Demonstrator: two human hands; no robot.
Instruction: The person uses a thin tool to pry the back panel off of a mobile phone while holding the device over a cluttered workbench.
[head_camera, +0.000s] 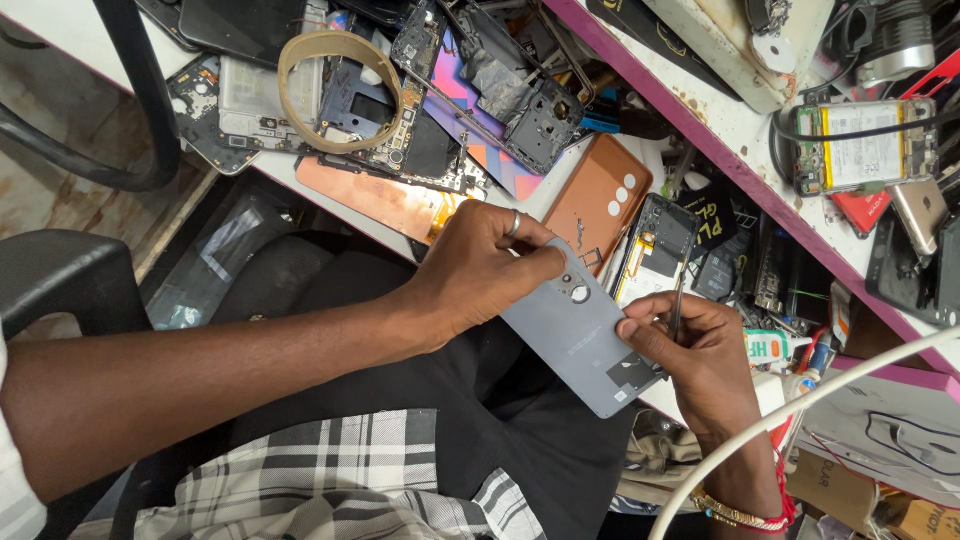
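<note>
Head view: you are looking down at your own two hands over your lap, with a cluttered white workbench (300, 170) running across the top of the picture.
Left hand: your left hand (478, 265) comes in from the left side; its fingers are closed over the upper end of a grey phone (585, 335), thumb near the round camera rings, a silver ring on one finger.
Right hand: your right hand (700, 350) comes up from the lower right; thumb and fingers are pinched on the phone's lower right edge, and a thin metal tool (677, 305) stands up between those fingers.
Grey phone: it is held back side up, tilted, clear of the workbench, just off its near edge and above your dark trousers; a dark square patch sits near its lower corner.
Near edge of the workbench: an orange phone back cover (598, 200) lies just beyond your left hand, and an opened phone (655, 250) with bare insides lies just beside it, touching or nearly so.
Left part of the workbench: a tan tape ring (340, 90) rests on a heap of dark phone frames and boards.
Right side: a pink-edged shelf (740, 160) runs diagonally, carrying another opened phone with its battery showing (860, 145).
Lower right: a white cable (800, 410) arcs in front of your right wrist, which wears a beaded bracelet (735, 513).
</note>
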